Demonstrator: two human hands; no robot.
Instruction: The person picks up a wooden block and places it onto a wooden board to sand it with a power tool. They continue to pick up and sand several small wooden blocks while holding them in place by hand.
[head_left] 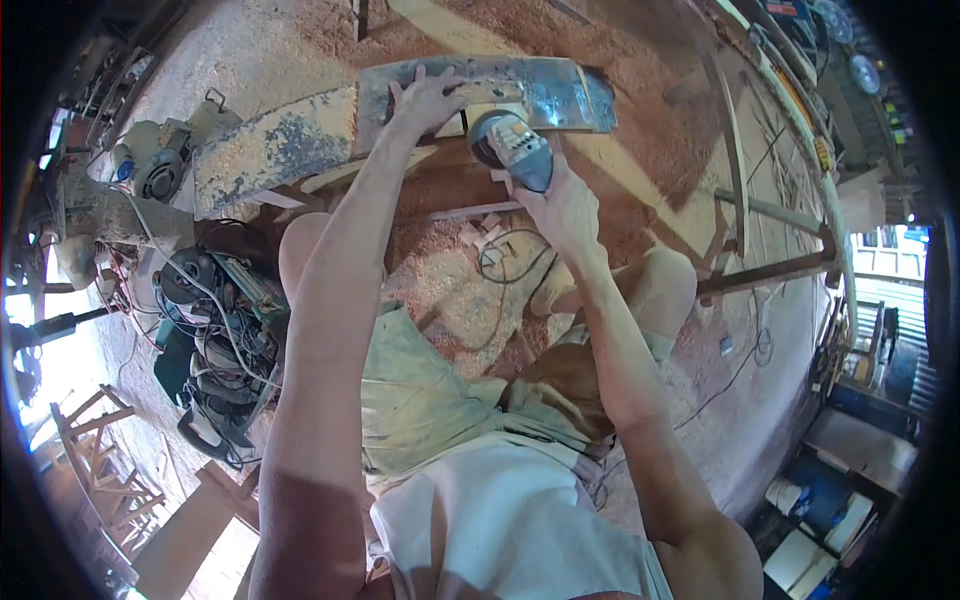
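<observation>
My right hand [568,212] is wrapped round the grey body of a handheld power tool [522,148] with a round head. The tool's head is over the near edge of a long, worn board [548,82], beside a small pale wood piece [496,112]. To the left of the tool, my left hand [424,102] lies on the board with its fingers spread. Sawdust and dark patches cover the board's left part [290,142]. Whether the tool's head touches the wood cannot be made out.
At the left stand a machine with a motor [160,180] and a heap of tools and cables [215,330]. A cable [515,255] and wood scraps lie on the dusty floor between my legs. A wooden frame [770,275] stands at the right.
</observation>
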